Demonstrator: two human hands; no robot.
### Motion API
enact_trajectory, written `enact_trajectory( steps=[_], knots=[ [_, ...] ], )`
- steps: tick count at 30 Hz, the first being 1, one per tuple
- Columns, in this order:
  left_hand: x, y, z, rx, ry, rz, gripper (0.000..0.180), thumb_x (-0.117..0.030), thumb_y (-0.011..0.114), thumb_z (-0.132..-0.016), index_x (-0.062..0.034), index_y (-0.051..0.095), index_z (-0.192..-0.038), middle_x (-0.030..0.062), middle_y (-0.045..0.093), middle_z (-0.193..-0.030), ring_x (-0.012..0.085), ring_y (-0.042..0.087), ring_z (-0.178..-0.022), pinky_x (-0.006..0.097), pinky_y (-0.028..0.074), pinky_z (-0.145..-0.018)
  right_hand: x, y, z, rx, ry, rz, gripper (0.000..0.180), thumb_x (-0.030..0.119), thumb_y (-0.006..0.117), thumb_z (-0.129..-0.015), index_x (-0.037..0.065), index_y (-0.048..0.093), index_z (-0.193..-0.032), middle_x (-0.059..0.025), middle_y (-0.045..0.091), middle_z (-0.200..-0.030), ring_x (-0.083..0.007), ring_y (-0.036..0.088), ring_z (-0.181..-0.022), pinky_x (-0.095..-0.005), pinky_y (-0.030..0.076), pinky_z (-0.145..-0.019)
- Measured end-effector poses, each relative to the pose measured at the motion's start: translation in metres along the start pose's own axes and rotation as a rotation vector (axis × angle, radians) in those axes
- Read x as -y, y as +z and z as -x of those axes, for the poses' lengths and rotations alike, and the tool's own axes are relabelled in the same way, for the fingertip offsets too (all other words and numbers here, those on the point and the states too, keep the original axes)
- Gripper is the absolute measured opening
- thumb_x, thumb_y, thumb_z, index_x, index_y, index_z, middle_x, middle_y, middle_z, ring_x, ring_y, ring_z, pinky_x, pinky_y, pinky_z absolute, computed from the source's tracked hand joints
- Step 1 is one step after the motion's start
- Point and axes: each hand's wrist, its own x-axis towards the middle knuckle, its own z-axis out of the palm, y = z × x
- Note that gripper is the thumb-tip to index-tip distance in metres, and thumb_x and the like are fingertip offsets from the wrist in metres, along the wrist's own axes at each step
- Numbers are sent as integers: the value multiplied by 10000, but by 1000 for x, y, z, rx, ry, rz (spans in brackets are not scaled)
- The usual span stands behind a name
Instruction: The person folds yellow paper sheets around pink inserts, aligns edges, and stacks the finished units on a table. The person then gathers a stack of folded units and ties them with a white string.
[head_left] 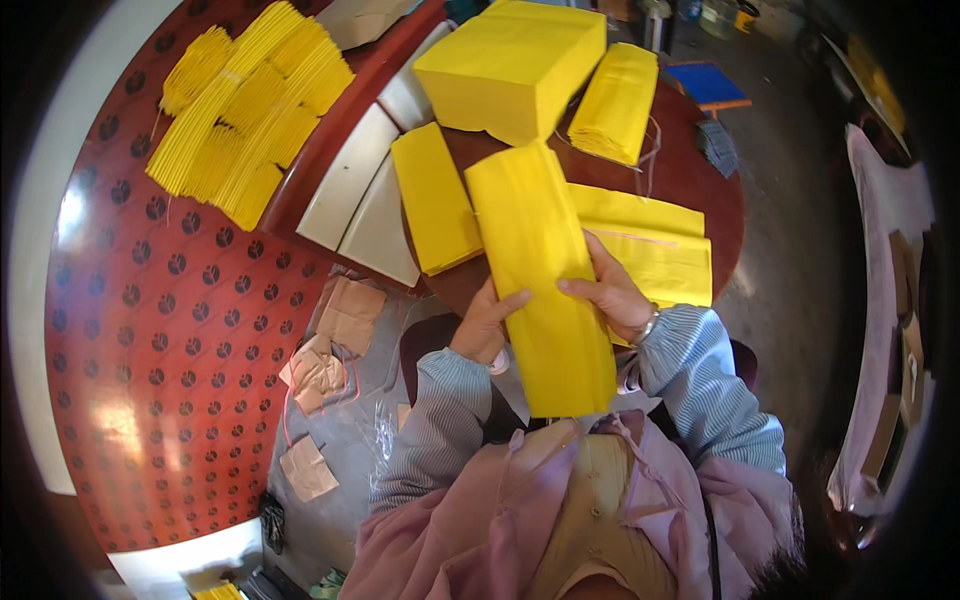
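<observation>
Yellow paper stack (545,290): long, narrow, flat bundle of bright yellow sheets, plain surface, edges squared. Long axis runs near vertical in the head view, tilted a little; far end points up-left toward the counter (700,175), near end points down-right toward the person's chest. Held above the near edge of the counter, between both hands.

Left to right:
- Red patterned mat (150,300) with dark round motifs; on it a fan of loose yellow bundles (245,105).
- Floor beside the mat: scraps of brown paper (345,315).
- Pale flat panels (365,195) along the counter's left edge.
- Smaller yellow pile (432,200) just left of the held stack.
- Left hand (485,320): fingers curled onto the stack's left edge, thumb on top; closed on it.
- Right hand (612,290): fingers spread over the right edge, gripping the stack.
- Thick yellow block (510,65) at the far side; tied yellow bundle (615,100) beside it; flat yellow sheets (655,250) under the right hand.
</observation>
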Motion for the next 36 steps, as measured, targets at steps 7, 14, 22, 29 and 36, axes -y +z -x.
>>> enact_trajectory(
  steps=[7, 14, 22, 29, 36],
  knots=[
    [23, -11, -8, 115, 47, 199, 617, -100, 649, -1030, -64, 373, -1580, 111, 530, -1542, 281, 551, -1395, 420, 450, -1182, -13, 12, 9, 5, -254, 437, 815, 87, 723, -985, 60, 267, -1661, -124, 485, -1558, -218, 502, -1399, -337, 412, -1168],
    [64, -42, -14, 226, -2, 474, 616, -155, 623, -1058, -77, 346, -1602, 135, 513, -1565, 313, 528, -1421, 466, 428, -1210, -8, -4, 19, 147, -122, 222, 538, 295, 500, -1139, 26, 404, -1595, -110, 558, -1479, -176, 545, -1337, -303, 427, -1145],
    [63, -34, -9, 136, -5, 420, 626, -164, 645, -1050, -76, 361, -1601, 135, 522, -1560, 319, 531, -1417, 490, 432, -1206, -22, -24, 17, 28, -176, 419, 445, 190, 510, -1097, 26, 504, -1511, -69, 692, -1176, -117, 639, -1057, -285, 517, -950],
    [44, -6, -3, 118, 43, 254, 652, -112, 655, -1031, -102, 351, -1607, 108, 510, -1572, 312, 526, -1419, 467, 433, -1201, -28, -36, 19, 119, -95, 71, 579, 84, 615, -983, 6, 451, -1532, -114, 693, -1265, -164, 667, -1147, -310, 520, -997],
    [56, -15, -1, 73, -9, 282, 662, -80, 639, -1027, -121, 338, -1615, 108, 489, -1588, 314, 505, -1436, 464, 436, -1197, -27, -31, 18, 26, -140, 217, 557, 47, 633, -944, -2, 508, -1485, -131, 682, -1323, -203, 650, -1238, -330, 508, -1045]
  ],
)
